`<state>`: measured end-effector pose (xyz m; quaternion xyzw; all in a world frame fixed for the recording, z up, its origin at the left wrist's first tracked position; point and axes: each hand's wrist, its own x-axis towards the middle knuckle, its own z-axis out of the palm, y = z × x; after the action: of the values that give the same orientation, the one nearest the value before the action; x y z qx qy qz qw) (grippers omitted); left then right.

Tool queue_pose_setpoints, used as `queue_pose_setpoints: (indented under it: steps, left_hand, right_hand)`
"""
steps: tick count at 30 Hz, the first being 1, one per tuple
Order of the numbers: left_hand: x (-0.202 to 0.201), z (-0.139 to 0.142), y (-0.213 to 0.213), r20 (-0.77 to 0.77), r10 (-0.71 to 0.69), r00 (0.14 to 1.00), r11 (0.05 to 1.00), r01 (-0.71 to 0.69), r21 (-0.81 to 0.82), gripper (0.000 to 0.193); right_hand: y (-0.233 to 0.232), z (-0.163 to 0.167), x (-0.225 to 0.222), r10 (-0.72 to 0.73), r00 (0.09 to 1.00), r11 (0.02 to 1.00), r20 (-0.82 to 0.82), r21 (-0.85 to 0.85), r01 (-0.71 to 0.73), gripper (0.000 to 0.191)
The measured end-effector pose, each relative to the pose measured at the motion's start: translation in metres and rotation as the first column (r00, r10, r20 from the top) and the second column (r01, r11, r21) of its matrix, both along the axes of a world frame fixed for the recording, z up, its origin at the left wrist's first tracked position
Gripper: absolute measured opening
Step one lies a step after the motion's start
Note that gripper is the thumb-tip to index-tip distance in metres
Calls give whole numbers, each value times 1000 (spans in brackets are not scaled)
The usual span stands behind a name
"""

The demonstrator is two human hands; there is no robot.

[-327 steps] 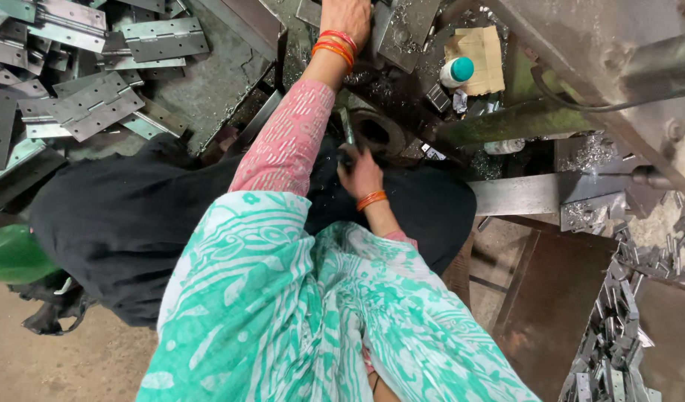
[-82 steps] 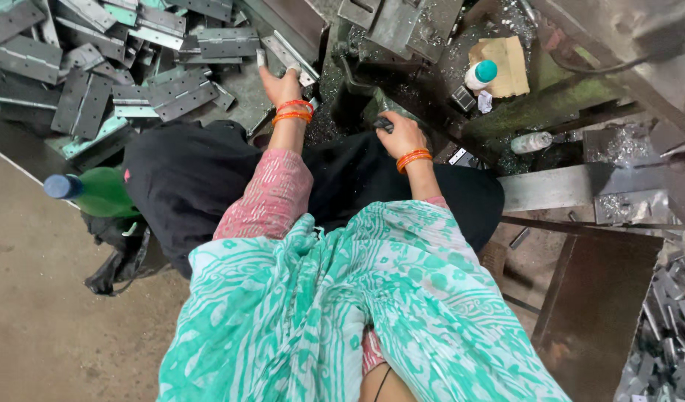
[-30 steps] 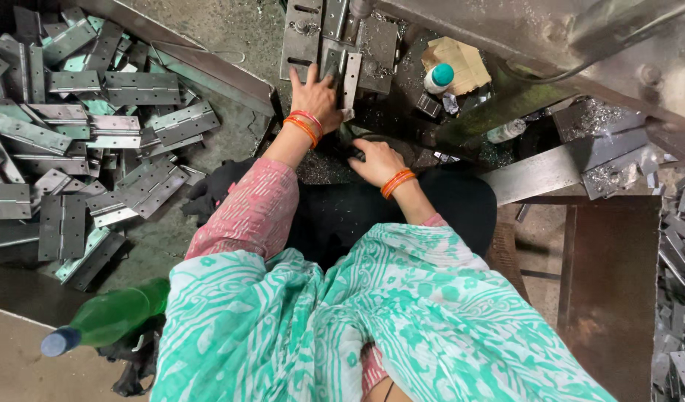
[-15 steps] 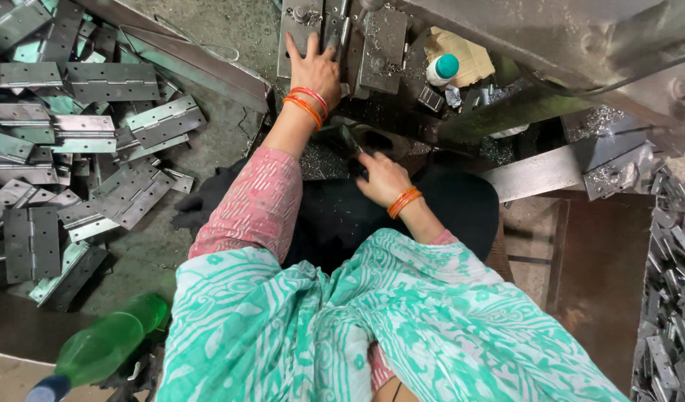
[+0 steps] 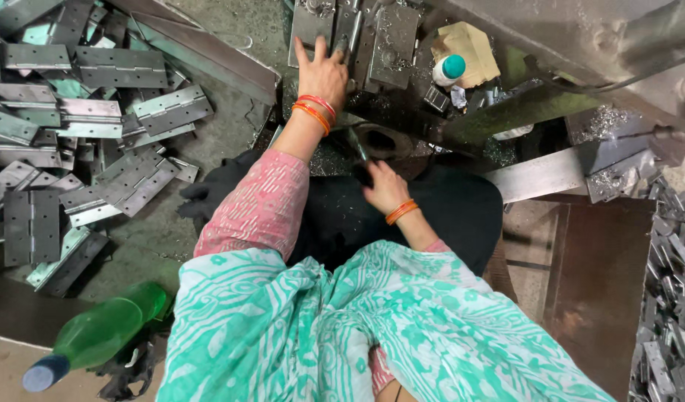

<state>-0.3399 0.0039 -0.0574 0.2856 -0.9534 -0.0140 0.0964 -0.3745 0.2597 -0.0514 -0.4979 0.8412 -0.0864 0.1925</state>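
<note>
The left hand (image 5: pixel 324 74) lies flat, fingers spread, on a grey hinge (image 5: pixel 312 26) at the far edge of the worktop (image 5: pixel 402 119), beside two more hinge plates (image 5: pixel 391 45). It presses on the hinge rather than closing around it. The right hand (image 5: pixel 383 186) is closed on a dark tool (image 5: pixel 357 145) near the round hole (image 5: pixel 383 141) in the worktop.

Handling, as judged: the hinge is stamped steel, rigid and fairly heavy for its size, with hard edges that may be sharp. Metal swarf on the worktop suggests an oily or gritty surface, so a flat-palm press could slip. The long side edges, or the knuckle along the centre, look like the soundest places to grip. The leaves may swing if it is lifted by one side only.

Not established: the tool's working end is hidden by the right hand and by shadow, so its kind cannot be told. The hinge is cut off by the top frame edge. The hole's depth is lost in darkness. The pile of hinges (image 5: pixel 81 112) on the left runs out of view. A green bottle (image 5: pixel 96 339) lies at lower left.
</note>
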Motion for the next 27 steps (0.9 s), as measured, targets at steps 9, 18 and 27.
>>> queue_pose_setpoints:
  steps: [9,18,27]
  left_hand:
    - [-21,13,-9,-55,79,995,997,-78,7,28]
    - [-14,12,-5,-143,57,988,998,-58,-2,27]
    - [-20,25,-10,-179,110,978,994,-106,31,25]
  right_hand:
    - [-18,15,-20,28,998,998,-51,56,-25,54]
    - [21,-48,10,-34,999,990,3,-139,34,52]
    - [-20,28,-24,65,998,998,1,-27,-65,47]
